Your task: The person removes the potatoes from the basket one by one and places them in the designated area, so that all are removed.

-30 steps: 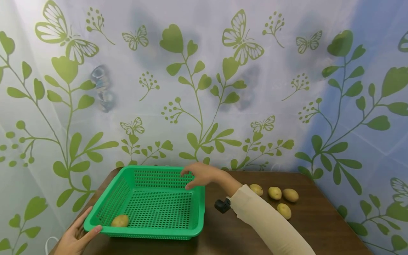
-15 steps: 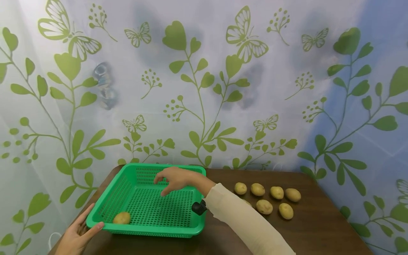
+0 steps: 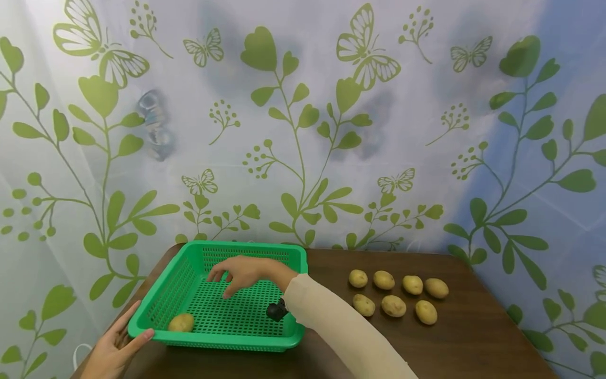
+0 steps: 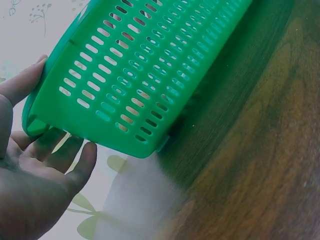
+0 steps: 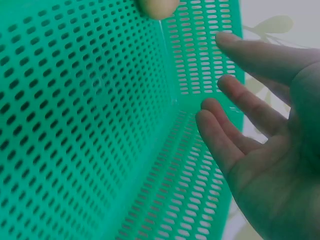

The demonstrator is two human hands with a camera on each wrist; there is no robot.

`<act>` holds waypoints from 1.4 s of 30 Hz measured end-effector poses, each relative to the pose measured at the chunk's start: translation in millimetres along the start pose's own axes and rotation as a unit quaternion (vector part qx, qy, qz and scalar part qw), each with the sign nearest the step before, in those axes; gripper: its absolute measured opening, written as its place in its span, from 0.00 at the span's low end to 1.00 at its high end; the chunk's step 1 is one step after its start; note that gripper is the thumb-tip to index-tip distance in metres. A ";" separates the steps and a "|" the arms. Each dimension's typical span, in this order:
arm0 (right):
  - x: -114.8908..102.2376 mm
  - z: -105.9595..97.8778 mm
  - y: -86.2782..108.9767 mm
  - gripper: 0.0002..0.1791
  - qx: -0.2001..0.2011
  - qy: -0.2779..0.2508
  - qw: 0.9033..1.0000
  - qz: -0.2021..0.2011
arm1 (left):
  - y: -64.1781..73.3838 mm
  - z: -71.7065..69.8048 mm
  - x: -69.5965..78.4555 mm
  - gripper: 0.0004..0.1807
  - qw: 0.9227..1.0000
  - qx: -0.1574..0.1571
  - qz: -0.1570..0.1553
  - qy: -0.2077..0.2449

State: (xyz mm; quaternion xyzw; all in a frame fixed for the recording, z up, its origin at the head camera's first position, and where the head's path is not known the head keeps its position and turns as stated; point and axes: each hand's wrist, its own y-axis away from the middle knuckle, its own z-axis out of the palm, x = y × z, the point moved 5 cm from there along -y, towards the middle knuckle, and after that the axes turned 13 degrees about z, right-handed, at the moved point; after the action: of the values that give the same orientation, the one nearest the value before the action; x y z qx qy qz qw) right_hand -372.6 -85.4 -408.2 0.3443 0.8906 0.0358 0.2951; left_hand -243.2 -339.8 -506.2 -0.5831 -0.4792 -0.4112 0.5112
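A green plastic basket (image 3: 227, 341) with slotted walls sits on the left part of the table. My left hand (image 3: 112, 348) grips its near-left corner; in the left wrist view the thumb is on the rim and the fingers (image 4: 82, 160) reach beneath it outside the wall. One potato (image 3: 182, 322) lies inside, by that same corner, and part of it shows at the top of the right wrist view. Over the basket's middle hovers my right hand (image 3: 243, 272), fingers spread and loosely bent, holding nothing.
Several potatoes (image 3: 393, 306) lie in two rough rows on the brown wooden table (image 3: 478, 337), right of the basket. A curtain (image 3: 303, 131) printed with green leaves and butterflies hangs behind the table. A small black camera (image 3: 276, 310) is on the right wrist.
My right hand has travelled left from the basket's right rim to above its middle, uncovering potatoes that the sleeve had hidden. The left hand keeps its hold on the corner.
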 end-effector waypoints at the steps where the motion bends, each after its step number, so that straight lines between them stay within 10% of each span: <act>1: -0.9 2.7 -3.2 0.27 -0.010 -0.016 1.000 -0.002 | 0.7 -0.2 -1.3 0.48 1.000 0.002 0.001 0.005; 16: -25.2 57.3 -61.1 0.32 -0.150 -0.102 0.983 -0.006 | 9.9 -17.1 -19.0 0.53 0.999 0.002 -0.033 0.005; 24: -30.2 79.0 -80.9 0.36 -0.207 -0.054 0.977 -0.017 | 5.5 -9.4 -15.7 0.54 0.999 0.001 -0.042 0.005; 42: -27.2 78.7 -80.6 0.20 -0.197 0.047 0.979 0.006 | -1.1 -1.3 -6.7 0.51 1.000 0.007 -0.014 -0.012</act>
State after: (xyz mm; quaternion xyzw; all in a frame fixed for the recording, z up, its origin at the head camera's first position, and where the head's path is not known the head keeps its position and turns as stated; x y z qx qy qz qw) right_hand -361.0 -174.9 -480.8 0.2824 0.8769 0.2280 0.3151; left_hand -245.7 -342.0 -512.2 -0.5777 -0.4965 -0.4078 0.5034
